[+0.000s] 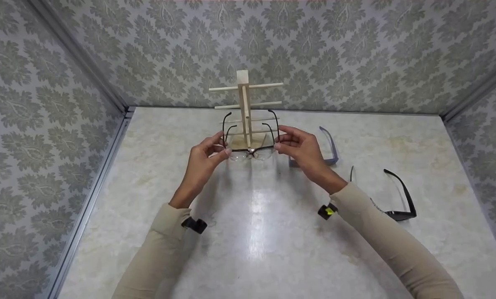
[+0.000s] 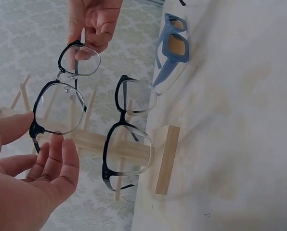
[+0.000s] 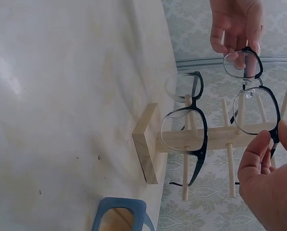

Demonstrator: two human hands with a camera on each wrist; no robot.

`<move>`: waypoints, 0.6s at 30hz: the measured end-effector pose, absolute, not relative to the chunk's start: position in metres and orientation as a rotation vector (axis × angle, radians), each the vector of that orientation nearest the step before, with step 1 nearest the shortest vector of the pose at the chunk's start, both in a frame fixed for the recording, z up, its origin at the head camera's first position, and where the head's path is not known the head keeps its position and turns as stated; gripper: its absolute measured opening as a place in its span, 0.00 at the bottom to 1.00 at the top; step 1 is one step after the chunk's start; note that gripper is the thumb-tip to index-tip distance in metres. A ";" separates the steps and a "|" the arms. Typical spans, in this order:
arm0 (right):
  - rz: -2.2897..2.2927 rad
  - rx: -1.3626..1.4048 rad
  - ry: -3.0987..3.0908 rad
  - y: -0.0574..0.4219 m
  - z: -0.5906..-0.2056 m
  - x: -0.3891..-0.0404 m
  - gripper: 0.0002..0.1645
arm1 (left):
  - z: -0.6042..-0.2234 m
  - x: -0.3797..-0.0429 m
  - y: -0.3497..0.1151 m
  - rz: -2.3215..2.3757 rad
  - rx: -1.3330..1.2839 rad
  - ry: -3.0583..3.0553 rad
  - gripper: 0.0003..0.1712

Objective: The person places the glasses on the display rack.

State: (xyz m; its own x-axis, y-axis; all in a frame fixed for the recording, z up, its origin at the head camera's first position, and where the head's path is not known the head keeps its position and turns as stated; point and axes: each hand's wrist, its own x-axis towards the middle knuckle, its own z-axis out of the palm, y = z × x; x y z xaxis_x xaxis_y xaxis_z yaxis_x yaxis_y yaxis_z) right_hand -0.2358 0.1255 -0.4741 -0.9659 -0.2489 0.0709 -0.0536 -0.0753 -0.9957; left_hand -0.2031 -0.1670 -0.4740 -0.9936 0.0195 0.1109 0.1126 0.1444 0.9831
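Note:
A pair of dark half-rim glasses with clear lenses [image 2: 43, 89] is held up in front of a wooden peg stand [image 1: 242, 79], its temples pointing towards the stand. My left hand [image 1: 202, 160] pinches one end of the frame between thumb and fingers. At the other end, my right hand [image 1: 304, 147] pinches the frame by its hinge. Lower down, a second pair of black-and-clear glasses [image 3: 199, 130] rests on the stand's lowest peg, above the wooden base [image 2: 167, 159]. In the head view the held pair partly overlaps this second pair.
Blue sunglasses [image 1: 334, 158] lie on the marbled table [image 1: 148, 249] to the right of the stand, partly behind my right hand. Nearer, black glasses [image 1: 402, 215] lie partly hidden by my right sleeve. Patterned walls [image 1: 169, 54] enclose the table at the back and sides.

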 end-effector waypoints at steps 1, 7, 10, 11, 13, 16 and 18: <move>-2.187 -0.333 2.033 0.124 -0.474 -0.237 0.35 | -0.474 -0.204 -0.168 -2.007 -0.129 -2.322 0.34; -2.215 -0.296 2.013 0.121 -0.473 -0.244 0.34 | -0.474 -0.215 -0.170 -2.065 -0.108 -2.311 0.34; -2.217 -0.289 2.013 0.119 -0.473 -0.246 0.34 | -0.473 -0.218 -0.171 -2.083 -0.107 -2.307 0.34; -2.217 -0.286 2.013 0.119 -0.472 -0.246 0.34 | -0.473 -0.219 -0.171 -2.086 -0.112 -2.305 0.34; -2.219 -0.281 2.012 0.118 -0.472 -0.247 0.34 | -0.473 -0.221 -0.172 -2.092 -0.120 -2.300 0.35; -2.226 -0.273 2.004 0.116 -0.471 -0.250 0.34 | -0.472 -0.223 -0.173 -2.106 -0.128 -2.288 0.35; -2.226 -0.265 2.001 0.115 -0.471 -0.252 0.34 | -0.473 -0.225 -0.174 -2.117 -0.120 -2.279 0.35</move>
